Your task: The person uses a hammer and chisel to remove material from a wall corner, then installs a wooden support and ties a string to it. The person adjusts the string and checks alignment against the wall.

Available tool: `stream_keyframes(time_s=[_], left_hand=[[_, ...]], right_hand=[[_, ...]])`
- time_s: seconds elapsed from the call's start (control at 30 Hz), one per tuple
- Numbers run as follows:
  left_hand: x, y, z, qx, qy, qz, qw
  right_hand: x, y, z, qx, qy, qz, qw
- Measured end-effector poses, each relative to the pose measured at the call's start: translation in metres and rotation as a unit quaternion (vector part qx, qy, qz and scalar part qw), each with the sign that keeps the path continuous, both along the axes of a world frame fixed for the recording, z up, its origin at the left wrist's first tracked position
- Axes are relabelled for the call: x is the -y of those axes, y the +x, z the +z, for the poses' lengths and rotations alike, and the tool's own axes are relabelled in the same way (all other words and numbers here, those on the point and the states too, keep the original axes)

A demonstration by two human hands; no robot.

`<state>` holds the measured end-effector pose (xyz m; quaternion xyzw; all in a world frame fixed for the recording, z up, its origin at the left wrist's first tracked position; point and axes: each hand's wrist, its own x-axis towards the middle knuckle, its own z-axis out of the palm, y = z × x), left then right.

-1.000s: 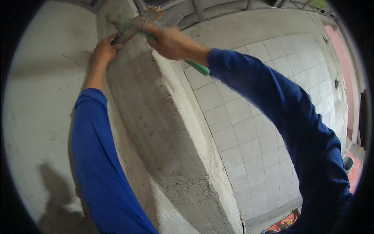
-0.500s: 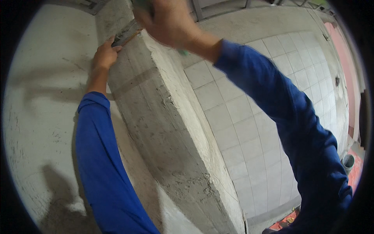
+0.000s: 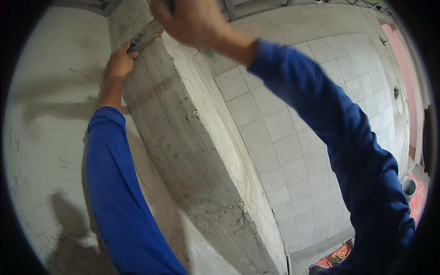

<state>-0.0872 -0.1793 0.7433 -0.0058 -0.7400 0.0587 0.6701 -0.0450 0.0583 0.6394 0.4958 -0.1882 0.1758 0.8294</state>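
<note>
A rough concrete column point(image 3: 178, 137) runs slantwise through the middle of the view. Across its upper part lies a dark grey strip point(image 3: 143, 41) with an orange-brown edge. My left hand point(image 3: 120, 64) pinches the left end of this strip against the column, thumb on the near side. Raised above the column's right corner is my right hand point(image 3: 197, 23), blurred and cut by the top edge. Its fingers are curled around something dark, mostly hidden by the hand. A small green bit shows just below that wrist.
Square pale tiles point(image 3: 270, 123) cover the wall right of the column. A plain plastered wall point(image 3: 50, 119) stands at the left. At the lower right are a grey bucket or pipe end point(image 3: 409, 187) and a red sheet point(image 3: 337, 256). Metal framing point(image 3: 231, 9) crosses the top.
The view has shifted slightly, and both hands appear a little further left and up. The left hand keeps its hold on the strip; less green shows by the right hand.
</note>
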Motion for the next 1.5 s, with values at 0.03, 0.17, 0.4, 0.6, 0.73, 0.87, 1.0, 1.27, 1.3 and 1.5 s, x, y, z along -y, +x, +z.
stream_keyframes(time_s=[0.03,0.17,0.4,0.6,0.73,0.87,1.0,1.27,1.3,1.5], left_hand=[[0.002,0.002,0.003,0.011,0.007,-0.001,1.000],[-0.001,0.003,0.005,0.024,-0.034,0.014,0.999],[-0.002,0.001,0.002,-0.002,-0.003,-0.002,1.000],[0.001,-0.002,0.007,-0.003,-0.005,0.010,1.000],[0.001,0.004,0.011,0.006,-0.009,-0.011,1.000],[0.018,0.009,-0.003,-0.039,-0.034,-0.060,0.997],[0.047,-0.004,-0.026,-0.093,-0.043,-0.102,0.989],[0.054,-0.019,-0.026,-0.180,-0.112,-0.057,0.976],[0.051,-0.017,-0.027,-0.177,-0.102,-0.053,0.977],[0.042,-0.007,-0.032,-0.130,-0.055,-0.053,0.989]], right_hand=[[0.002,-0.015,-0.008,0.175,0.044,-0.057,0.982],[0.006,-0.037,-0.015,0.484,0.115,-0.146,0.855],[-0.020,0.031,0.016,0.036,0.075,-0.037,0.996],[0.001,-0.011,-0.001,0.329,0.059,-0.136,0.933],[-0.020,-0.009,-0.006,0.500,0.102,-0.105,0.853],[-0.032,0.005,-0.018,0.492,0.098,-0.108,0.859],[-0.009,0.004,-0.011,0.415,0.085,-0.159,0.892],[0.034,-0.002,0.016,0.432,0.134,-0.235,0.860],[0.036,-0.002,0.016,0.450,0.126,-0.243,0.850],[0.047,0.045,0.019,0.406,0.107,-0.277,0.864]])
